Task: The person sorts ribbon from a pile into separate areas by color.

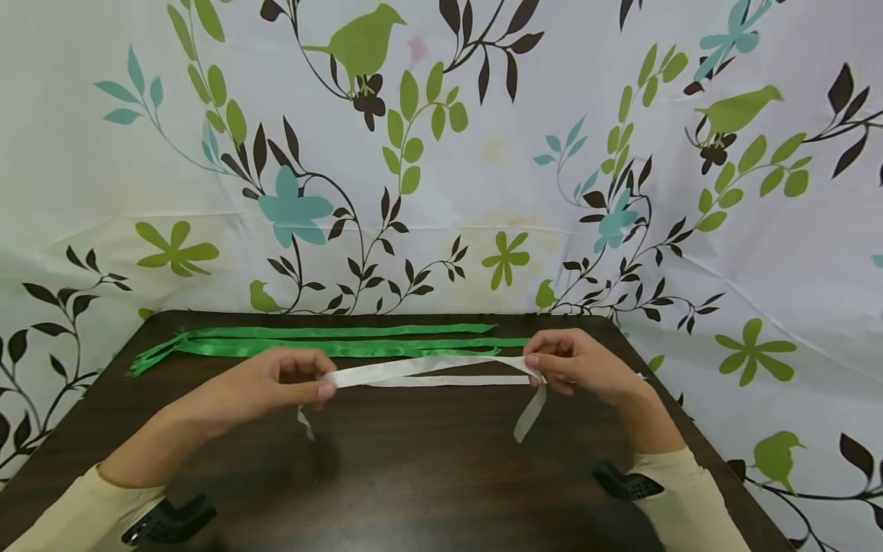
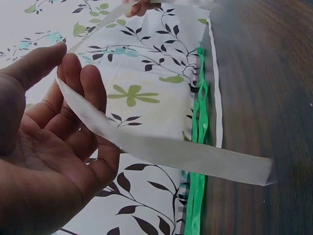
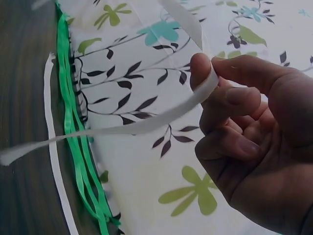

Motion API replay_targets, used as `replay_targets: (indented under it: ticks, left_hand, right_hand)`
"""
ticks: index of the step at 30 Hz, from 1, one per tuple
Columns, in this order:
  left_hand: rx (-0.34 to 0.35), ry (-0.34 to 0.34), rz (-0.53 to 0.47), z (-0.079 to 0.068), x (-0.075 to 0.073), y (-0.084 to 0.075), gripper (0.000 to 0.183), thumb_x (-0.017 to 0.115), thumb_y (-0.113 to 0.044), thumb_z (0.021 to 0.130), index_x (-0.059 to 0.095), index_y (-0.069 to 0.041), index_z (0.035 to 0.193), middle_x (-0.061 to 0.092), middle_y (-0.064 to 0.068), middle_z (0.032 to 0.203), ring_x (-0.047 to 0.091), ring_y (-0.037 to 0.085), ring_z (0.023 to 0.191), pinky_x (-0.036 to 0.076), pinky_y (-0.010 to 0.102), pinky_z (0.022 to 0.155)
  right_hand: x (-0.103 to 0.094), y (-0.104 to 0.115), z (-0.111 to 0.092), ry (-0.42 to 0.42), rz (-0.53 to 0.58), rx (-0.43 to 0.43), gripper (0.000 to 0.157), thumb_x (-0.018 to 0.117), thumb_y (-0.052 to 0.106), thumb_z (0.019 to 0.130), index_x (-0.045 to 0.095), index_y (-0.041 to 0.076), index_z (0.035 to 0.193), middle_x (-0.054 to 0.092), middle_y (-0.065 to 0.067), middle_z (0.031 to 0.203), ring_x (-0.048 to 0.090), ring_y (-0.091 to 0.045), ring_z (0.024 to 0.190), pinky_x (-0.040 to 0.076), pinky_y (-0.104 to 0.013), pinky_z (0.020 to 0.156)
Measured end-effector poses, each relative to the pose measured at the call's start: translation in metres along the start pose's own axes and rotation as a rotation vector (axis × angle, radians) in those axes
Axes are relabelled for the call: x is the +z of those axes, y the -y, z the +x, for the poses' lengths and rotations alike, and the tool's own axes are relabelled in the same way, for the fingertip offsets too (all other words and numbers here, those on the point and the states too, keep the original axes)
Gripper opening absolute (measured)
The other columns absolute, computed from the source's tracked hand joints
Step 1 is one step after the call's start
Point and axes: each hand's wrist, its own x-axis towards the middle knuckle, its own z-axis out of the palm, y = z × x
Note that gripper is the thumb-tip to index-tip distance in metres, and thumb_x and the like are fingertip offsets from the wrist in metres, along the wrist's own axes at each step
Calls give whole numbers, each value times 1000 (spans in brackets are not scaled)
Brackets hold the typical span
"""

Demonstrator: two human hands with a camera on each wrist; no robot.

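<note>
A white ribbon (image 1: 375,371) stretches above the table between my two hands. My left hand (image 1: 265,385) pinches it near one end between thumb and fingertips, and a loose tail (image 2: 210,160) hangs past the fingers in the left wrist view. At the other side my right hand (image 1: 586,363) pinches the same ribbon between thumb and forefinger, with its other fingers curled. From that hand a short tail (image 1: 530,418) dangles down. Behind the held ribbon, a second white ribbon (image 1: 455,380) lies straight on the table.
Several green ribbons (image 1: 248,347), gathered at their left end, lie along the back of the dark wooden table (image 1: 441,475). A white curtain (image 1: 441,199) printed with birds and leaves hangs right behind the table's far edge. Each wrist wears a black device.
</note>
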Motion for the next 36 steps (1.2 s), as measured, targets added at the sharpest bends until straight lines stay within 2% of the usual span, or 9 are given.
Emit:
replay_targets:
  ticks: [6,11,19,25,30,36]
  left_hand:
    - [-50,-17,21,-1,-3,2,16,54,-20,95,60,-10,106,58,17,90,54,34,85,44,40,70]
    - [-81,-42,32,0,-5,4,19,56,-24,94,60,-11,107,58,18,91,55,34,83,44,41,67]
    - [-148,-96,85,4,-9,11,22,58,-32,92,59,-16,107,58,15,89,53,30,78,41,38,57]
    - [-178,-114,95,6,-15,21,26,59,-35,90,59,-15,107,59,15,90,55,35,85,44,41,65]
    - [-171,-117,94,4,-21,33,29,58,-33,92,58,-10,110,59,15,90,54,40,89,43,46,74]
    - [-211,-140,123,4,-26,46,31,58,-37,90,59,-12,109,59,14,88,54,41,88,42,44,70]
  right_hand:
    - [-13,-10,-13,-56,-18,4,14,52,5,94,58,-1,106,55,-26,79,40,-26,48,35,-41,42]
    - [-24,-12,-23,-101,-58,-2,15,51,3,94,58,-1,107,53,-24,78,41,-27,51,36,-36,43]
    - [-40,-14,-41,-176,-131,80,15,56,9,93,59,3,106,52,-20,73,39,-31,53,36,-36,43]
    - [-47,-19,-52,-243,-182,153,18,59,16,92,60,6,106,47,-17,67,39,-33,54,36,-36,44]
    - [-55,-26,-56,-310,-208,195,19,61,22,91,60,8,105,48,-26,73,40,-37,57,35,-34,45]
    - [-63,-39,-55,-345,-211,234,25,64,25,89,60,8,106,49,-20,67,45,-27,56,38,-34,48]
